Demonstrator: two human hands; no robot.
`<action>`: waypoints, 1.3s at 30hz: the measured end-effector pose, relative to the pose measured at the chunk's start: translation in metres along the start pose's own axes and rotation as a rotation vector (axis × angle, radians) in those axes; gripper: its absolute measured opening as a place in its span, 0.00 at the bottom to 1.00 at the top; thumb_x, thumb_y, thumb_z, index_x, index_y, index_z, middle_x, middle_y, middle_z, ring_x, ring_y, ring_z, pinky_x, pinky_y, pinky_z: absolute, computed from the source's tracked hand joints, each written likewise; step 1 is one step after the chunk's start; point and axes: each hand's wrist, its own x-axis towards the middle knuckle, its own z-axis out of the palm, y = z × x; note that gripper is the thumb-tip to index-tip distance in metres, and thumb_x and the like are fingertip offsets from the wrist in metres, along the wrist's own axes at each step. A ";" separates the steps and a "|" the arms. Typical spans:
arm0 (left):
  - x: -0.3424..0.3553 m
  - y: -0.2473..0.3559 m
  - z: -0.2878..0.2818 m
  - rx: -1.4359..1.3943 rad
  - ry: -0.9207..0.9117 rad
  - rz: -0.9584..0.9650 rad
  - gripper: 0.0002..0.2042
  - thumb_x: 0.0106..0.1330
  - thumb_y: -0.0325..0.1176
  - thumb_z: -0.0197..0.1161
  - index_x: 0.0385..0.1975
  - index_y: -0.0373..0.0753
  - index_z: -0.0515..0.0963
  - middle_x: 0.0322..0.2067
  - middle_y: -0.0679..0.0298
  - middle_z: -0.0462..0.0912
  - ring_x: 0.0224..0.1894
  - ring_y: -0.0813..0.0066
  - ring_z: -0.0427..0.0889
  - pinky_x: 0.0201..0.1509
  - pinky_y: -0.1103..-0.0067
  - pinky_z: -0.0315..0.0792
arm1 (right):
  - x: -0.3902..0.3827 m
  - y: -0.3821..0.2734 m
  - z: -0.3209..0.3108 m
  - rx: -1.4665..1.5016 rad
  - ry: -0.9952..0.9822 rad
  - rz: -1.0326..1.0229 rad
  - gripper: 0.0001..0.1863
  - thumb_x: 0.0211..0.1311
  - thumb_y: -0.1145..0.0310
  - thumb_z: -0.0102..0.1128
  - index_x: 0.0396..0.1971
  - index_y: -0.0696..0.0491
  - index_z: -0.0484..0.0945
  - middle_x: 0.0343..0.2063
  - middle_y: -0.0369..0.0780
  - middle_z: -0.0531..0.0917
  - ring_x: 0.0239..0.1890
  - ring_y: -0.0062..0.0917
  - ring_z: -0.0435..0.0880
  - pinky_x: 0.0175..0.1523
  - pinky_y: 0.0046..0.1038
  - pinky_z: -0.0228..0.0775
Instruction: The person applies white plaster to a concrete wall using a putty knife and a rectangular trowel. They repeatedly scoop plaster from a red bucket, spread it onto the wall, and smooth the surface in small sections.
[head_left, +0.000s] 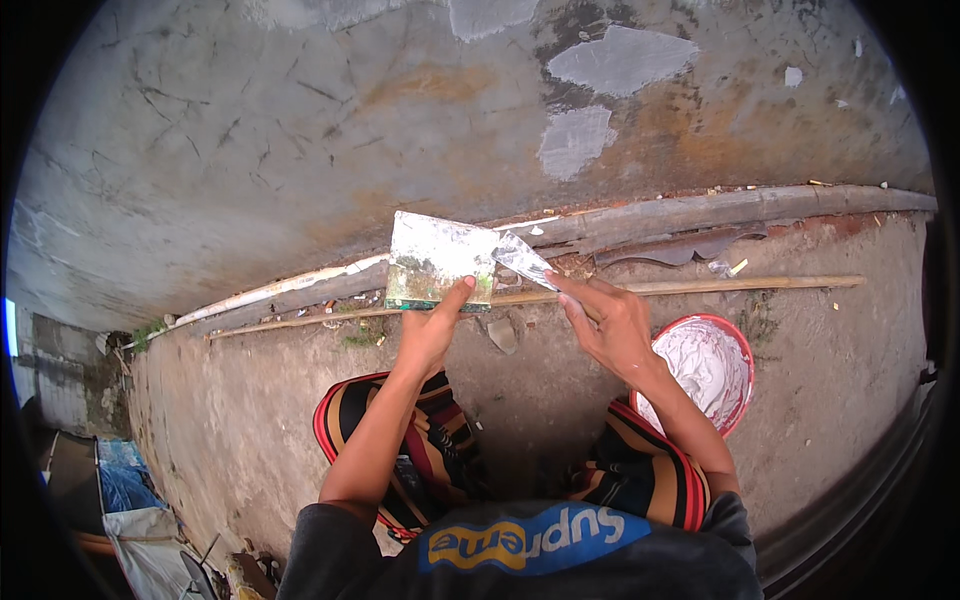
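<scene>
My left hand (430,333) grips a flat, squarish board (440,262) by its near edge, thumb on top. White paste smears cover the board's far part, and its near part is stained greenish. In my right hand (615,330) is a putty knife (522,260), its whitened blade pointing left with the tip at the board's right edge. Whether the tip touches the board I cannot tell. A red bucket (748,372) of white paste (700,370) stands on the ground beside my right forearm, which hides part of it.
Ahead rises a grey, stained wall (300,130) with pale patches (625,60). Along its foot run a ledge (700,212) and a long wooden pole (740,284). A stone (502,335) lies on the ground between my knees and the pole. Tarps (125,480) are at the lower left.
</scene>
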 end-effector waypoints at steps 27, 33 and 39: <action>-0.004 0.019 -0.015 0.101 -0.225 -0.062 0.28 0.58 0.35 0.73 0.57 0.32 0.71 0.50 0.59 0.80 0.51 0.68 0.78 0.49 0.72 0.72 | -0.006 0.003 -0.007 -0.128 0.004 -0.154 0.24 0.54 0.75 0.66 0.53 0.41 0.83 0.17 0.37 0.73 0.15 0.25 0.70 0.20 0.28 0.59; 0.000 0.015 -0.015 0.230 -0.349 -0.066 0.25 0.63 0.34 0.69 0.58 0.33 0.70 0.48 0.61 0.80 0.48 0.73 0.77 0.47 0.74 0.73 | 0.003 -0.005 -0.005 -0.145 0.034 -0.194 0.24 0.53 0.76 0.65 0.52 0.41 0.84 0.17 0.36 0.73 0.14 0.24 0.70 0.20 0.27 0.59; -0.003 0.006 -0.009 0.308 -0.350 -0.087 0.27 0.63 0.34 0.69 0.60 0.34 0.68 0.49 0.60 0.80 0.49 0.73 0.77 0.49 0.74 0.73 | 0.006 -0.005 -0.003 -0.153 0.027 -0.189 0.25 0.51 0.77 0.66 0.52 0.41 0.84 0.16 0.36 0.72 0.14 0.23 0.68 0.19 0.27 0.58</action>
